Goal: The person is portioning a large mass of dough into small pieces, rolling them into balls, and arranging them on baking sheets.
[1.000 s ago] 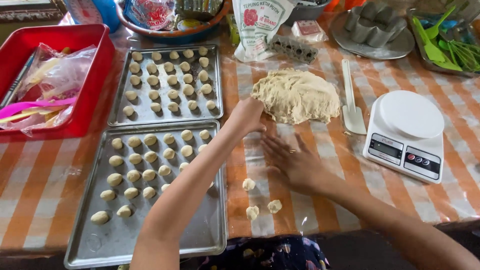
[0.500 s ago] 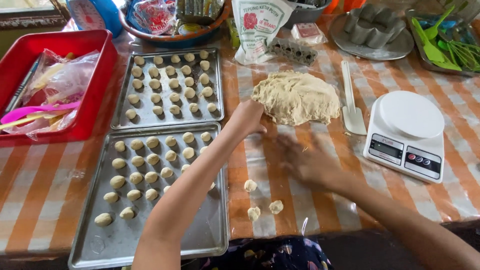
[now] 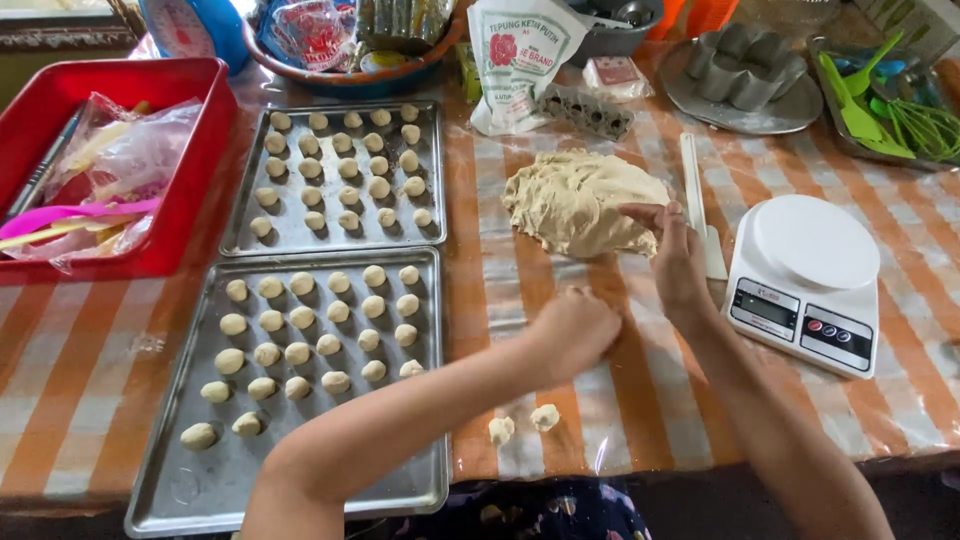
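Observation:
A big lump of pale dough (image 3: 575,200) lies on the orange-and-white checked tablecloth. My right hand (image 3: 675,260) reaches its right edge, thumb and fingers pinching the dough. My left hand (image 3: 575,330) rests knuckles-up on the cloth below the lump with its fingers curled; what is under it is hidden. Two small dough pieces (image 3: 522,424) lie on the cloth near my left forearm. To the left, a near metal tray (image 3: 300,470) and a far metal tray (image 3: 300,238) each hold several rolled dough balls.
A white kitchen scale (image 3: 810,270) stands right of my right hand, with a white scraper (image 3: 695,190) between it and the dough. A red bin (image 3: 190,190) of plastic bags sits far left. A flour bag (image 3: 520,60), bowls and moulds line the back.
My left hand has drawn back from the dough lump to the cloth below it. My right hand has gone up from the cloth to the lump's right edge. One small piece is out of sight.

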